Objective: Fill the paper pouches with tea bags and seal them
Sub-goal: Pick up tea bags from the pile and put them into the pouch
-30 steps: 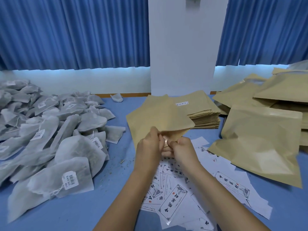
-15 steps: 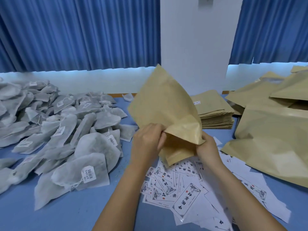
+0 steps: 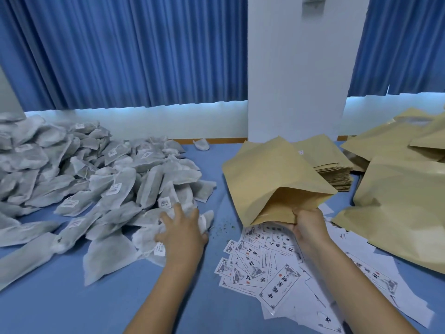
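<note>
Right hand (image 3: 308, 225) is clenched on the lower lip of one paper pouch (image 3: 272, 179). The mouth gapes toward the person and the body slants up and away from the grip. Left hand (image 3: 181, 233), fingers spread, rests on the near edge of the tea bag pile (image 3: 96, 184), left of the grip. A bare strip of blue table (image 3: 227, 210) lies between.

Under the grip: scattered labels (image 3: 280, 285) with framed black characters and a red seal, not surely readable. Tea bag tags carry barcodes.

Beyond the grip: flat pouch stack (image 3: 334, 172). Right of the grip, close: filled pouches (image 3: 397, 201).
</note>
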